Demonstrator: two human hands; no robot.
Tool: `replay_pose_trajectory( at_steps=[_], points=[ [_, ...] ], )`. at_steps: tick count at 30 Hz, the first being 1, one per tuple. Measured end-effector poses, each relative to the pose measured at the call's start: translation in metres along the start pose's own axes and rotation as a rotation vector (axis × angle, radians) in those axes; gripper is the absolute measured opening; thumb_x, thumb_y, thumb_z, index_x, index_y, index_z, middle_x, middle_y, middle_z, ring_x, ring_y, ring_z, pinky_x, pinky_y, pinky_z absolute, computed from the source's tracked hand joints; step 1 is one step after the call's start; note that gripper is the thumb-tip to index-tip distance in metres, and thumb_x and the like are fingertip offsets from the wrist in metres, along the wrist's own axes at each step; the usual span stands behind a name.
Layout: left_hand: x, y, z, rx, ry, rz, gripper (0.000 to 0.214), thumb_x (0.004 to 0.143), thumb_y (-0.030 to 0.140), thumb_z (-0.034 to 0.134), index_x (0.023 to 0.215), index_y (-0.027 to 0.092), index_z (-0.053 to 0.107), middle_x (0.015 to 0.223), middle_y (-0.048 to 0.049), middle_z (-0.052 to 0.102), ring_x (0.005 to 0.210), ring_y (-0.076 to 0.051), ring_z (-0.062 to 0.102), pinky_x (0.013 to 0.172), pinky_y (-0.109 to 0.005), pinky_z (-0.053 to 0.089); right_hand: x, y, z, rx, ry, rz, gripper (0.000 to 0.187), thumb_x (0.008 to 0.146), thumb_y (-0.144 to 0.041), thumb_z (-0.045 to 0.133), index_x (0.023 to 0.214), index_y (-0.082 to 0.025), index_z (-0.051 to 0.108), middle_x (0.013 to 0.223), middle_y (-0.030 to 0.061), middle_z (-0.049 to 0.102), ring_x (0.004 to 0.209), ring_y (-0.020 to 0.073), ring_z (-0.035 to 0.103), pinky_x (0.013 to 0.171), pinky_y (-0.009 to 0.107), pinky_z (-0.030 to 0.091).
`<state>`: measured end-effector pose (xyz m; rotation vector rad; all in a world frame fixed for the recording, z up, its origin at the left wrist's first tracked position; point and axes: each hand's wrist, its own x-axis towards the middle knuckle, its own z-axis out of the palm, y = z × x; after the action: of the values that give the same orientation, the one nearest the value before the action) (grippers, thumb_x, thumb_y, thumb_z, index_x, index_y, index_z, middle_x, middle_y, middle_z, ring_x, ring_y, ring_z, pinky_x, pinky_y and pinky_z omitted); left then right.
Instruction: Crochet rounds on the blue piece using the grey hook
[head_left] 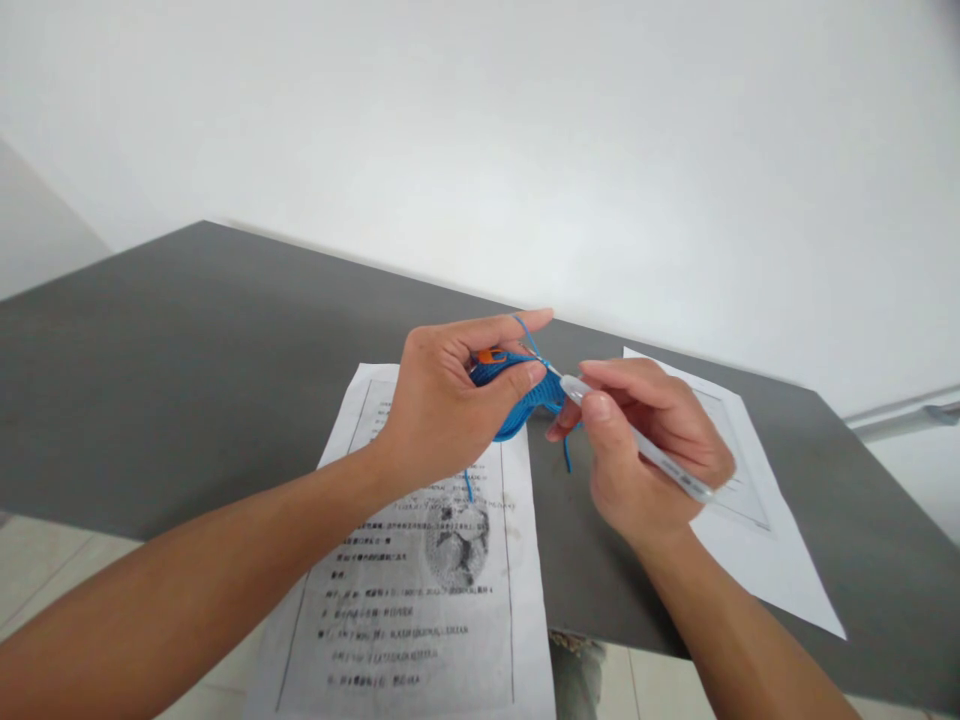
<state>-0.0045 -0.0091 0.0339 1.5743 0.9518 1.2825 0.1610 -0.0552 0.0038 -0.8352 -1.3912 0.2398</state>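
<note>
Blue crochet work hangs from my left hand, pinched between thumb and fingers. A strand of blue yarn runs over the left index finger, which is stretched out. Beside the left fingers, a small orange piece shows at the work's upper edge; its kind is unclear. My right hand is closed around a crochet hook with a clear, pale handle. Its metal tip meets the top edge of the work near the left thumb. A loose blue yarn end dangles below the right fingers.
A printed sheet with text and a dark picture lies under the left hand and overhangs the table's front edge. Another white sheet lies right of the right hand. The grey table meets a white wall behind.
</note>
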Motion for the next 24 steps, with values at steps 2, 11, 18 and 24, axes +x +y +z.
replay_pose_trajectory(
  at_steps=[2,11,18,24],
  points=[
    [0.0002,-0.0003,0.0006,-0.004,-0.002,-0.001,0.029,0.083,0.025,0.084,0.111,0.025,0.089,0.080,0.0020,0.082,0.077,-0.018,0.072,0.076,-0.032,0.061,-0.0011,-0.0010,-0.0014,-0.105,-0.053,-0.089,0.022,0.097,-0.015,0.073,0.113,-0.028,0.082,0.093,0.0026,0.076,0.060,0.0134,0.070,0.047,0.028,0.059],
    [0.0002,-0.0015,0.0023,-0.294,-0.065,-0.103,0.021,0.081,0.020,0.087,0.101,0.026,0.089,0.092,-0.0001,0.086,0.088,-0.019,0.079,0.089,-0.033,0.065,-0.0034,-0.0010,-0.0014,-0.033,-0.087,-0.079,0.027,0.098,-0.010,0.068,0.115,-0.026,0.080,0.093,0.0034,0.075,0.059,0.0149,0.071,0.049,0.031,0.059],
    [0.0059,-0.0089,0.0032,-0.652,-0.160,-0.273,0.030,0.068,0.012,0.096,0.096,0.021,0.089,0.080,-0.0001,0.083,0.071,-0.011,0.072,0.069,-0.021,0.060,-0.0035,-0.0040,-0.0041,-0.596,-0.203,-0.516,0.040,0.094,-0.008,0.074,0.131,-0.022,0.070,0.102,0.0092,0.076,0.087,0.0221,0.075,0.073,0.036,0.064],
    [0.0065,-0.0020,-0.0047,-0.780,-0.255,-0.321,0.023,0.066,0.015,0.098,0.087,0.014,0.088,0.079,-0.0062,0.083,0.070,-0.013,0.072,0.066,-0.021,0.059,-0.0006,-0.0058,-0.0062,-0.616,-0.210,-0.633,0.042,0.095,-0.007,0.075,0.134,-0.017,0.068,0.104,0.0092,0.076,0.092,0.0221,0.075,0.080,0.037,0.064]
  ],
)
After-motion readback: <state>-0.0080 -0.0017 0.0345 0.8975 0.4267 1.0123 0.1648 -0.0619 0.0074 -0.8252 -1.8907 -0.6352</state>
